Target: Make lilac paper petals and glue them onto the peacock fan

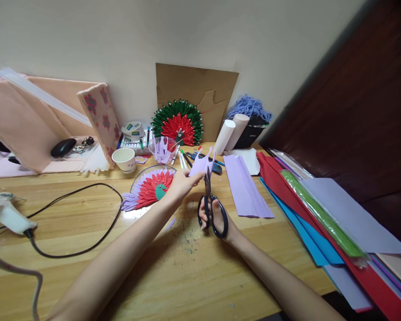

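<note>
My left hand [183, 183] pinches a small piece of lilac paper [200, 166] and holds it up above the wooden table [173, 267]. My right hand [217, 218] has its fingers through the black handles of a pair of scissors [210, 200], whose blades point up into the lower edge of that paper. Just left of my hands lies a paper peacock fan [150, 188] of red and lilac strips with a teal bird shape on a clear round plate.
A folded lilac sheet [245, 187] lies right of my hands. Stacked coloured sheets [324, 214] cover the table's right side. A glue gun [6, 213] with a black cable [87, 223] sits at left. Paper cup [124, 159], markers [135, 143], finished green-red fan [177, 122] and cardboard [194, 89] stand behind.
</note>
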Demonstrator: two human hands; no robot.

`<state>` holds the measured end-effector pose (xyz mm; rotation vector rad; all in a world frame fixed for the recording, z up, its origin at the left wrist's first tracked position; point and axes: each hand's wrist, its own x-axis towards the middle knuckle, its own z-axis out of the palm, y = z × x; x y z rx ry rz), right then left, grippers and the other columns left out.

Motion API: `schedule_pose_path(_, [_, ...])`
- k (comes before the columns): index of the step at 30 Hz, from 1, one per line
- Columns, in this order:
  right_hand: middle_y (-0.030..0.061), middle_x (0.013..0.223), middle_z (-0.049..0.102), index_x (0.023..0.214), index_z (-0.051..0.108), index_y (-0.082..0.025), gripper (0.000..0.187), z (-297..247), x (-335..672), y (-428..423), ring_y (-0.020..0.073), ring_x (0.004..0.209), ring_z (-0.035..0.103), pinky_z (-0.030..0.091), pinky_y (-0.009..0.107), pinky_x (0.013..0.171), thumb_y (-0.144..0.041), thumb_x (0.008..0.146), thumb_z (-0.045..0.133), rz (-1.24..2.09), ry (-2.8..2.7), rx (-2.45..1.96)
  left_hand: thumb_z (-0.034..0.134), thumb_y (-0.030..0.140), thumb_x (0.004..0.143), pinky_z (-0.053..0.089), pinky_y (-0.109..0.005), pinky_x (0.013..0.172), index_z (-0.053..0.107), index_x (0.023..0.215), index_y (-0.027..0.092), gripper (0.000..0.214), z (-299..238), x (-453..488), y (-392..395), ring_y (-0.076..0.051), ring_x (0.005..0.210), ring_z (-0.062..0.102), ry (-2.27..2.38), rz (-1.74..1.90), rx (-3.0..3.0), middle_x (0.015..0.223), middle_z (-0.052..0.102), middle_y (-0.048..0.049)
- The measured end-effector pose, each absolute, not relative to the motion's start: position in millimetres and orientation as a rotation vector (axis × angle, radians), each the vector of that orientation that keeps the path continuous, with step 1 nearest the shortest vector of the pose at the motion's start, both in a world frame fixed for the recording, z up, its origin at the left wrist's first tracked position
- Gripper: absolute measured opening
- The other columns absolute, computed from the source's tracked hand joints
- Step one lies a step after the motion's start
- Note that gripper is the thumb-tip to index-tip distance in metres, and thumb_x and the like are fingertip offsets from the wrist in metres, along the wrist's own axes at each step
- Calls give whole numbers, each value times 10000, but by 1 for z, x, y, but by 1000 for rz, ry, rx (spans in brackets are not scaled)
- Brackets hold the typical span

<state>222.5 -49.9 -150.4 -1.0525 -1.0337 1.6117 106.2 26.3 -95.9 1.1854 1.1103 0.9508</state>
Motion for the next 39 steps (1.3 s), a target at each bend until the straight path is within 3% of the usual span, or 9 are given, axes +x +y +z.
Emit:
schedule_pose_path(9, [-86, 427, 430, 698, 431, -189, 689, -148, 223, -47, 71, 324, 431, 388, 197, 345, -841, 475, 470, 1578, -978, -1069, 676, 422, 603, 254, -214, 484, 519, 567, 131, 332, -99, 111, 23, -62, 475, 361, 1075, 911, 1195, 513, 430, 37])
schedule_pose_path(17, [-86, 423, 435, 695, 451, -194, 535, -163, 229, -42, 75, 306, 424, 375, 184, 308, -706, 597, 568, 1667, -946, -975, 677, 399, 605, 246, -215, 470, 510, 515, 141, 321, -91, 108, 23, -51, 436, 312, 1081, 929, 1158, 451, 395, 57])
schedule_pose_path(31, [-105, 468, 393, 723, 444, -196, 473, -159, 226, -45, 42, 315, 370, 396, 144, 287, -616, 615, 633, 1696, -936, -958, 695, 385, 612, 421, -222, 642, 637, 650, 117, 276, -98, 105, 32, -85, 583, 530, 1105, 1095, 1004, 617, 597, -17])
schedule_pose_path(39, [-104, 457, 382, 730, 424, -197, 595, -159, 223, -51, 44, 318, 357, 349, 150, 300, -755, 560, 541, 1627, -1086, -989, 732, 375, 568, 452, -240, 669, 625, 628, 114, 288, -91, 106, 29, -108, 621, 573, 1047, 1197, 917, 618, 612, -22])
